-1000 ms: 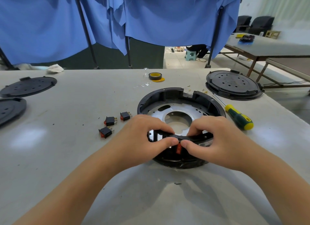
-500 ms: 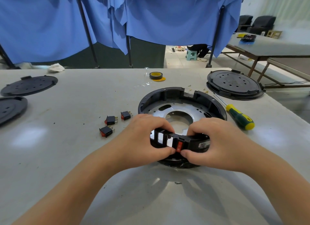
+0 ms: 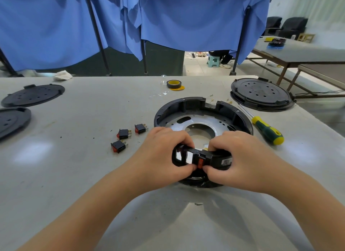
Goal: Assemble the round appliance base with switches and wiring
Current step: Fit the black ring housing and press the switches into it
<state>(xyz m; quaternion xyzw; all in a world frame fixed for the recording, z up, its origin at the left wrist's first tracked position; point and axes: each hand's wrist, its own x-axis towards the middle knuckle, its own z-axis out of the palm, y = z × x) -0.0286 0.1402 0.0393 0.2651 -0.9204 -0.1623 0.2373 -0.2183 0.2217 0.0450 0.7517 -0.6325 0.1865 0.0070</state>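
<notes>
Both hands, left hand [image 3: 164, 153] and right hand [image 3: 240, 157], grip the round base [image 3: 186, 108], fingers clamped on its raised near rim beside a red switch [image 3: 200, 162].

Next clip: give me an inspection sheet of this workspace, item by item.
Surface: grey table, specks and scuffs.
Job's things: round base with its near rim raised; red switch seated in that rim; three loose switches to its left.
Clutter: screwdriver, tape roll, black covers left, stacked covers right, rag.
Hands: left hand and right hand both grip the near rim, thumbs beside the switch.
Cables: small wire leads behind the base.
Surroundings: blue curtain, second table, chairs.
</notes>
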